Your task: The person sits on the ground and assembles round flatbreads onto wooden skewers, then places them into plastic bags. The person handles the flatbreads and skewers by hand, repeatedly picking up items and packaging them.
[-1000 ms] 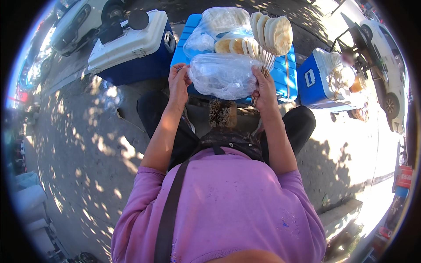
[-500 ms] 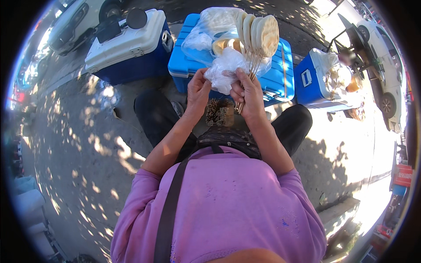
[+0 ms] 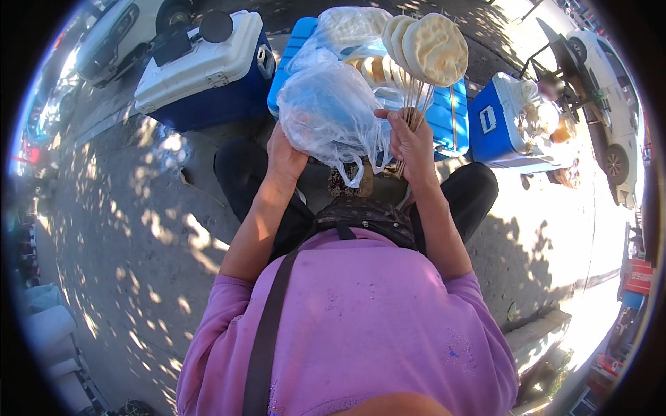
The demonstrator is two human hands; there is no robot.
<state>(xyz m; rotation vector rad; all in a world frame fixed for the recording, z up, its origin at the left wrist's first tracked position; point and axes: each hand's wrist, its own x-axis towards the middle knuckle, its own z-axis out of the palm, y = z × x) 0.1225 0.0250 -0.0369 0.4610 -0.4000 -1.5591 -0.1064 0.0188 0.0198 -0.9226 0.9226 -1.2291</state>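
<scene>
My right hand point(image 3: 414, 144) grips a bundle of thin wooden skewers point(image 3: 411, 114) topped with several pale, round, flat discs point(image 3: 437, 50) that look like flatbread; its index finger points toward the bag. In front of me a thin clear plastic bag point(image 3: 329, 104) hangs puffed out, its handles dangling. At the bag's left edge my left hand point(image 3: 286, 151) holds it, the fingertips partly hidden by the plastic. Behind the bag, more of the discs point(image 3: 378, 69) lie on a bright blue cooler box point(image 3: 454, 114), next to another clear bag point(image 3: 350, 24).
At left stands a dark blue cooler point(image 3: 208, 100) with a white lid. Another blue cooler point(image 3: 491, 125), with bagged goods on top, is at right. A bundle of sticks point(image 3: 357, 182) stands between my knees. Parked cars point(image 3: 607, 104) line the far sides.
The crumpled plastic bag has opened out and spread wide. My left hand has moved left and slightly down, my right hand rightward. The skewered discs have shifted right and turned more face-on.
</scene>
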